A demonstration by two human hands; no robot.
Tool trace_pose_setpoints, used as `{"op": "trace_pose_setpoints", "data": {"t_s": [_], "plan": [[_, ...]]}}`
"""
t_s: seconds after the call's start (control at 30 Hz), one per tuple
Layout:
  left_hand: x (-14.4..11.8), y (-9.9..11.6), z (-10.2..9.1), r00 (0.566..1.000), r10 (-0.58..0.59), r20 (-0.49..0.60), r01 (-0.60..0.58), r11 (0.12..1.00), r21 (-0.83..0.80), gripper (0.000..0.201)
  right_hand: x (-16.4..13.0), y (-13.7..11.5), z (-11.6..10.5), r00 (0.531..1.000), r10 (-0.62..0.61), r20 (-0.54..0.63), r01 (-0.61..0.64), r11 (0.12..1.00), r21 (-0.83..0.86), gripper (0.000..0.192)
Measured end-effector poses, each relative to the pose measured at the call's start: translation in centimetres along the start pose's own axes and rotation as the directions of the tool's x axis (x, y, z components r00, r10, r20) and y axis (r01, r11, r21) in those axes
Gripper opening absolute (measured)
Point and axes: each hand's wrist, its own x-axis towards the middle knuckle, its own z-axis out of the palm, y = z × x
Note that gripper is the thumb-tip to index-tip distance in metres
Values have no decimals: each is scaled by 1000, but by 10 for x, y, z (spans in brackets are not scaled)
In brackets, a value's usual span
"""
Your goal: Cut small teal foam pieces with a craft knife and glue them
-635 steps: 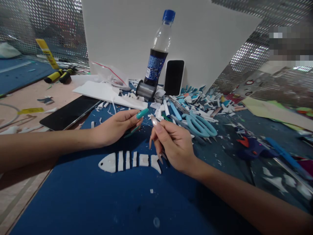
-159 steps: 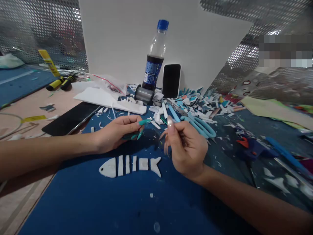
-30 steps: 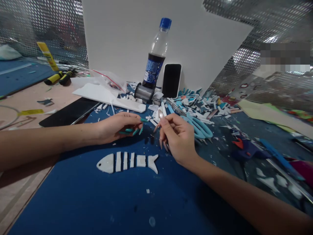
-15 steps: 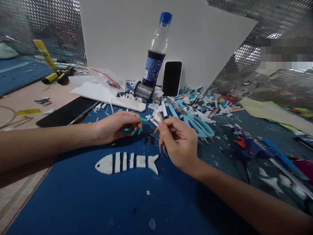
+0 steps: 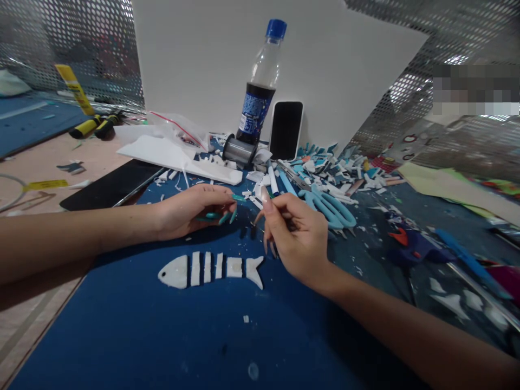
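My left hand [image 5: 199, 210], with long teal nails, is curled just above the blue mat [image 5: 162, 336]. Its fingers are closed; anything between them is too small or hidden to make out. Facing it, my right hand [image 5: 298, 230] has its thumb pressed against the bent index finger, and what it pinches does not show. Below both hands lies a flat white fish in separate pieces: a head [image 5: 174, 272] with a black eye, narrow strips [image 5: 207, 267], a wider piece [image 5: 234, 267] and a forked tail [image 5: 254, 272]. Narrow gaps part the pieces.
Behind my hands stand a cola bottle [image 5: 255, 108], a spool [image 5: 239, 150] of thin thread and a propped phone [image 5: 286, 130]. White and blue scraps [image 5: 337, 168] pile around light-blue scissors [image 5: 331, 208]. A glue gun [image 5: 418, 246] lies right, a dark phone [image 5: 114, 184] left.
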Motion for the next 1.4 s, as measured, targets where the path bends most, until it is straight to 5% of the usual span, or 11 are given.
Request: {"op": "trace_pose_setpoints", "data": {"t_s": [1.4], "plan": [[1,0,-1,1000,1,9,-1,1000,9,21,0,1,0,1000,14,11,-14,1000,12,23]]}}
